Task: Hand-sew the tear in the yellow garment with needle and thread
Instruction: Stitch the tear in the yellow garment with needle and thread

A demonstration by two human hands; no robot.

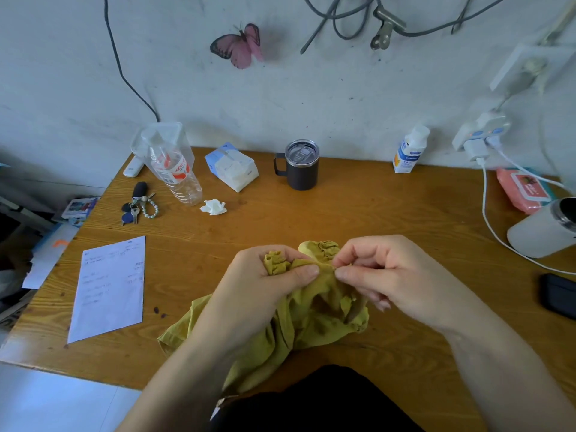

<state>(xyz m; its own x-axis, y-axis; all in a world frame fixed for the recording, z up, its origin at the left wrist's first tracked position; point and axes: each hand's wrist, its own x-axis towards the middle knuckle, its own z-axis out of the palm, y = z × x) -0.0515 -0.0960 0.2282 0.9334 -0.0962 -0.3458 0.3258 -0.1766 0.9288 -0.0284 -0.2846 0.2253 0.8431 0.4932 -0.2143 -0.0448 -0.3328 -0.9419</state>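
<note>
Head view: left hand (265,285) grips the bunched yellow garment (299,319); right hand (383,275) pinches at its fold. Needle and thread indiscernible; sewing appears underway, tear unseen.

No text is legible at this resolution. The water bottle (174,174) carries a red-and-white label with characters too blurred to read. The sheet of paper (109,288) on the surface (358,213) bears faint printed lines, undecipherable. The white carton (408,152) by the wall shows blue and orange print, wording unreadable. The tissue pack (232,166) has a blue panel with small marks, illegible. The pink wipes pack (520,190) has a lid label, not readable.
</note>
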